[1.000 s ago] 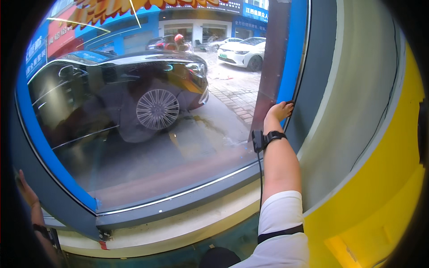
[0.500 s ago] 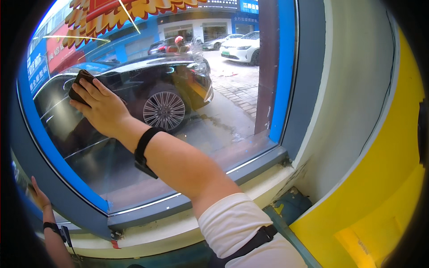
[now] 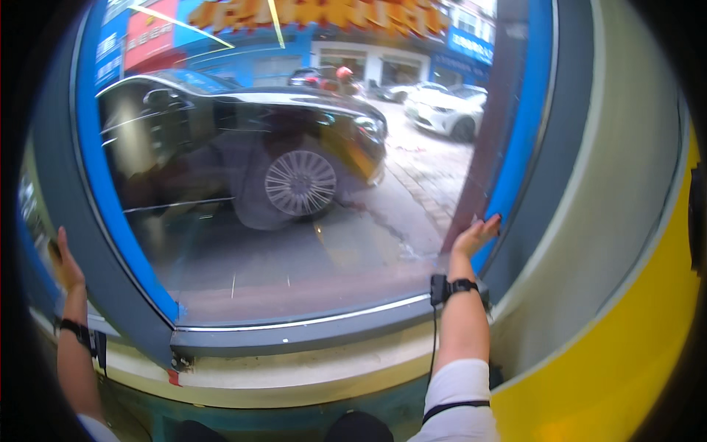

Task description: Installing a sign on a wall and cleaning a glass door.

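Observation:
My right hand [image 3: 477, 234] is at the lower right of the window, in front of the blue frame strip [image 3: 508, 184]. Its fingers are bent around a dark cloth [image 3: 498, 221], of which only a small edge shows by the fingertips. At the far left, my left hand [image 3: 68, 267] is raised beside the grey window post [image 3: 121, 272]. One finger points up, and a small dark brownish thing [image 3: 54, 250] shows against the palm, too hidden to name. The large glass pane [image 3: 221, 258] lies between my hands.
A grey sill [image 3: 294, 335] and pale ledge [image 3: 294, 376] run below the glass. On the right are a pale wall [image 3: 626, 169] and a yellow panel [image 3: 611, 376]. Outside stand a dark car [image 3: 243, 140] and a white car [image 3: 445, 110]. Orange decoration [image 3: 317, 16] hangs above.
My right hand has left the upper left of the glass and moved down to the lower right edge. The view has shifted. My left hand stays raised at the far left.

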Demonstrator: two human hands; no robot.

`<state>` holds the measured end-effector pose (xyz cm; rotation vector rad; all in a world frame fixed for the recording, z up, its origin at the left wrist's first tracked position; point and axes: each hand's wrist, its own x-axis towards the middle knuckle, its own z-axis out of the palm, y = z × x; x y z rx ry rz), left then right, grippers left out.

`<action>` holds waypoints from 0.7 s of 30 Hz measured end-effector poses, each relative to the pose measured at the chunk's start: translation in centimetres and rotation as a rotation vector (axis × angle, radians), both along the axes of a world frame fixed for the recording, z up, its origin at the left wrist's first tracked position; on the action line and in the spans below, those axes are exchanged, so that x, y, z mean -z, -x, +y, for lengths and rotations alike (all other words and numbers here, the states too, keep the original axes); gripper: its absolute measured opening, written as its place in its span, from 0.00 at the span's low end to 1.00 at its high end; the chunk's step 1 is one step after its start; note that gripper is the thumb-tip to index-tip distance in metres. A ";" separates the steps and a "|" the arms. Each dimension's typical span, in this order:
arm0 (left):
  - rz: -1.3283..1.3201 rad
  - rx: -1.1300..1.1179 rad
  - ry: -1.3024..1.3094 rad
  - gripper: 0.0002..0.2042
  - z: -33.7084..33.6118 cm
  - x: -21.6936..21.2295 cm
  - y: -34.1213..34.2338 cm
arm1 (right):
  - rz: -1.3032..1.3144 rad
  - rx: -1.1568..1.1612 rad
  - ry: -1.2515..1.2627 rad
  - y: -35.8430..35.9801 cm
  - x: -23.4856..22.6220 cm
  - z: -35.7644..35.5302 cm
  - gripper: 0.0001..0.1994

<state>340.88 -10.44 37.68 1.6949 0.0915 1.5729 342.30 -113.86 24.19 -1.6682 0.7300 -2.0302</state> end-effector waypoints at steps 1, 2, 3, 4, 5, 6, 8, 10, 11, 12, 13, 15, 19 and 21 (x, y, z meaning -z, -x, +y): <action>-0.003 -0.018 -0.004 0.26 -1.7 -0.2 0.0 | -0.015 -0.038 -0.114 -0.3 -0.2 -0.1 0.31; -0.002 -0.047 -0.007 0.27 -2.4 -0.6 1.3 | -0.010 -0.080 -0.093 -1.4 -1.8 2.3 0.31; -0.003 -0.076 -0.002 0.27 -2.7 -0.8 2.8 | -0.017 -0.076 -0.103 -1.6 -3.7 5.8 0.30; -0.003 -0.090 0.004 0.28 -3.3 -1.1 3.4 | -0.024 -0.053 -0.118 -1.0 -5.5 9.1 0.29; -0.003 -0.085 0.016 0.29 -4.3 -1.7 3.6 | -0.031 -0.068 0.090 -0.9 -7.5 11.6 0.30; -0.006 -0.094 0.026 0.29 -5.2 -2.0 3.8 | -0.034 -0.103 0.228 -0.9 -10.2 15.9 0.30; -0.026 -0.110 0.039 0.30 -6.9 -2.7 4.0 | -0.147 -0.278 0.418 -1.1 -15.5 26.0 0.32; -0.002 -0.139 0.022 0.31 -7.5 -2.4 4.5 | -0.007 -0.444 0.589 -1.5 -16.9 36.1 0.31; 0.013 -0.175 0.002 0.31 -7.1 -2.6 5.1 | 0.029 -0.823 0.538 -0.9 -16.8 42.0 0.30; 0.020 -0.181 -0.011 0.31 -6.7 -2.5 5.0 | 0.055 -1.170 0.421 -0.1 -16.9 47.8 0.30; -0.015 -0.191 -0.032 0.31 -6.4 -2.6 4.4 | 0.126 -1.131 0.591 0.1 -16.2 51.3 0.30; -0.019 -0.199 -0.070 0.32 -6.2 -2.5 4.1 | 0.307 -0.452 1.082 0.0 -14.1 56.8 0.30; 0.013 -0.183 -0.028 0.34 -9.0 -3.3 3.1 | 0.368 -0.268 1.366 -0.8 -10.2 57.7 0.30; 0.037 -0.153 -0.020 0.34 -8.3 -3.1 3.3 | 0.329 -0.189 1.363 -1.3 -10.0 55.3 0.31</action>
